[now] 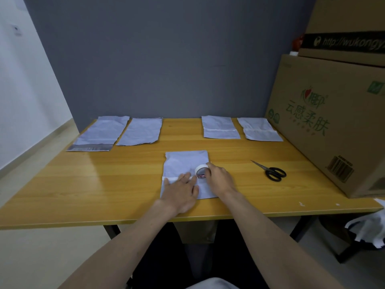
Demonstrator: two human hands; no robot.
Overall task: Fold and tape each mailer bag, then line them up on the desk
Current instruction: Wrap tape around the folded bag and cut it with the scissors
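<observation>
The light is dim, soft and even, with a cool cast. A pale glare patch lies on the desk toward its left half, and shadows there are faint. Wide-angle distortion bows the desk's edges and stretches the forearms below it. Detail is slightly soft throughout.

Pale grey mailer bags lie on the yellow-orange wood-grain bench; the far-left bag has a darker grey strip; white tape roll, black-handled scissors, brown cardboard box with green print
</observation>
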